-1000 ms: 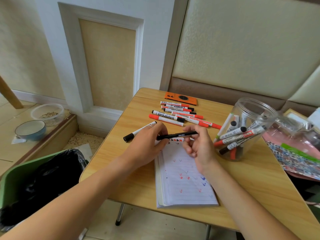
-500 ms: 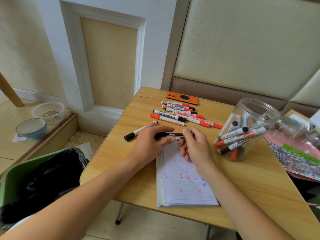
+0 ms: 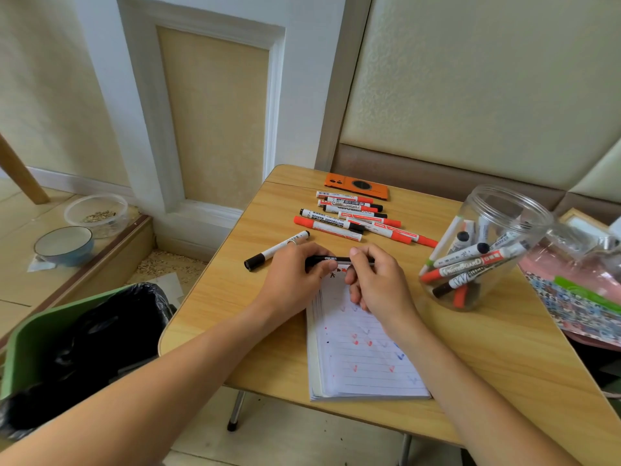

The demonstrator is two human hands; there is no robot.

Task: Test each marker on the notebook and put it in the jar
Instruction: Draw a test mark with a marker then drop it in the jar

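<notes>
Left hand (image 3: pixel 295 274) and right hand (image 3: pixel 379 280) both pinched black marker (image 3: pixel 331 260), held level just above top edge of notebook (image 3: pixel 363 358). Fingers curled round barrel, one hand at each end. Jar (image 3: pixel 487 247) stood right of notebook, tested markers inside. Untested markers (image 3: pixel 349 218) lay beyond hands on table (image 3: pixel 504 348).

Two hands, left hand (image 3: pixel 289 274) and right hand (image 3: pixel 376 284), grip one black pen (image 3: pixel 331 260) between them. Just left of the grip lies one white marker (image 3: pixel 277 250). Beyond it lies a cluster of markers (image 3: pixel 356 218), roughly eight; overlap blurs the count. Right of the grip stands one jar (image 3: pixel 484 250) holding several markers. Under the grip lies one notebook (image 3: pixel 363 358).
</notes>
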